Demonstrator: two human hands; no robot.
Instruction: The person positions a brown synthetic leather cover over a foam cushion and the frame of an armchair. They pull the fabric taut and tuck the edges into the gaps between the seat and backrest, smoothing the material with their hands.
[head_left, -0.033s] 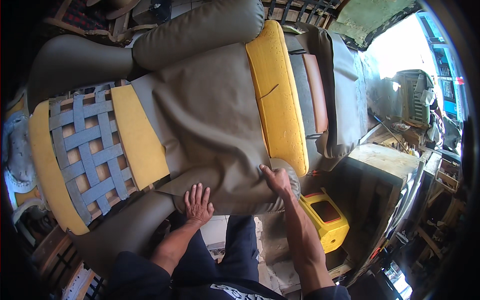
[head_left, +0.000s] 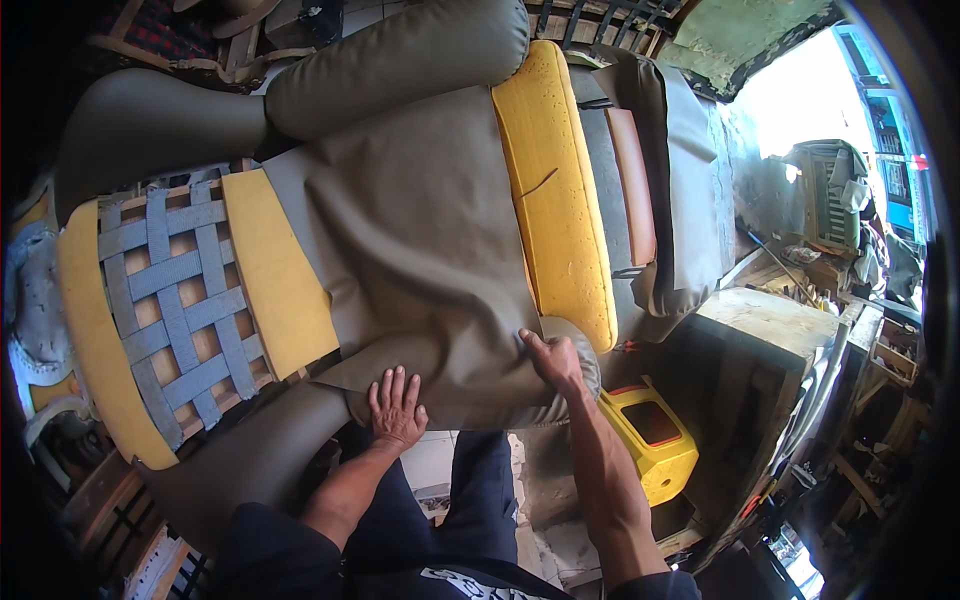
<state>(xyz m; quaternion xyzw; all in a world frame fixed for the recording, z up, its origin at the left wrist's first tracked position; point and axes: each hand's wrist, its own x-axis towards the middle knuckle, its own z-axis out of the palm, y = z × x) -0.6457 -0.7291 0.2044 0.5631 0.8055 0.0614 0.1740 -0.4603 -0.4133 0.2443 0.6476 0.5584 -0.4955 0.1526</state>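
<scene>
A seat frame lies on its side before me, with a loose sheet of olive-brown vinyl (head_left: 410, 200) draped rumpled across it. My left hand (head_left: 398, 408) rests open on the vinyl near its front edge, fingers spread. My right hand (head_left: 550, 355) grips the same sheet close to the padded front roll (head_left: 577, 335), thumb on top. Woven grey webbing (head_left: 185, 300) shows at the left between yellow foam strips (head_left: 265, 250). A thick yellow foam pad (head_left: 550, 190) runs beside the sheet at the right. A padded roll (head_left: 390, 60) borders the far side.
A yellow plastic stool (head_left: 665, 460) stands below at the right, beside a worn wooden box (head_left: 760, 330). Clutter (head_left: 840, 260) lines the right by a bright doorway (head_left: 800, 80). Other wooden frames (head_left: 230, 40) sit at the back. Tiled floor (head_left: 440, 460) shows between my legs.
</scene>
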